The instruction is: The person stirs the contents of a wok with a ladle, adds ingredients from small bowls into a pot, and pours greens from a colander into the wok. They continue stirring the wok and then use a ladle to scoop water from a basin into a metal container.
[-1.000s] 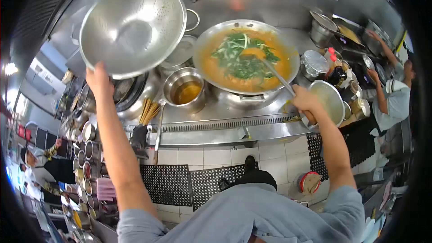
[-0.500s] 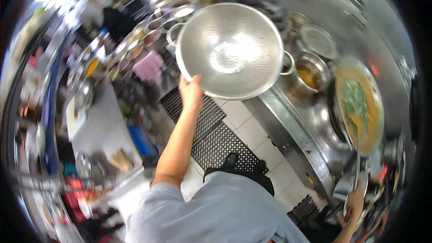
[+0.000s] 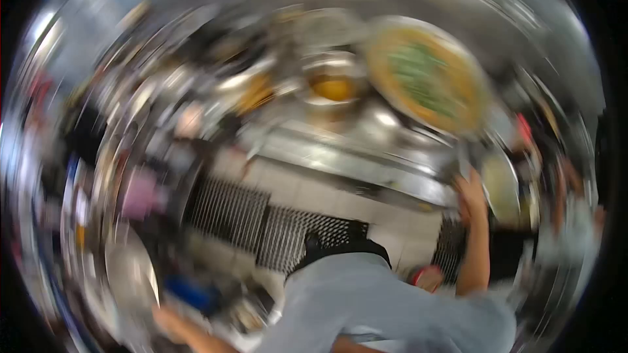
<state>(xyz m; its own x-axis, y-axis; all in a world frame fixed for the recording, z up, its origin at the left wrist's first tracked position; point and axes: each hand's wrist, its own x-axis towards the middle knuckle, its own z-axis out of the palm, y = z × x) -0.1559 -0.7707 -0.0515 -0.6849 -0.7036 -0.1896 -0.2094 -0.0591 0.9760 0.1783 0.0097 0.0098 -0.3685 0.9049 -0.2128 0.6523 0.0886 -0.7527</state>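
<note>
At the lower left, my left hand (image 3: pixel 173 323) is closed on the rim of a large metal colander (image 3: pixel 131 268), seen nearly edge-on and blurred. My right hand (image 3: pixel 471 197) is wrapped round the handle of a long-handled metal utensil (image 3: pixel 463 155), which reaches up to the near edge of a big round pan (image 3: pixel 487 101). The utensil's far end cannot be made out. In the pan lies orange-yellow sauce with a heap of green leaves (image 3: pixel 422 72) in it. Left of the pan stands a metal pot (image 3: pixel 330 101) holding amber liquid.
A steel counter edge (image 3: pixel 340 157) runs in front of me. Perforated black mats (image 3: pixel 226 212) lie on the tiled floor. At the right is a round dish with pale contents (image 3: pixel 502 189), near another person's arm (image 3: pixel 559 196). A pink cloth (image 3: pixel 140 193) shows at the left.
My view has turned right, towards the pan. The colander has gone from in front of me to low at my left side, still in my left hand. My right hand still grips the utensil.
</note>
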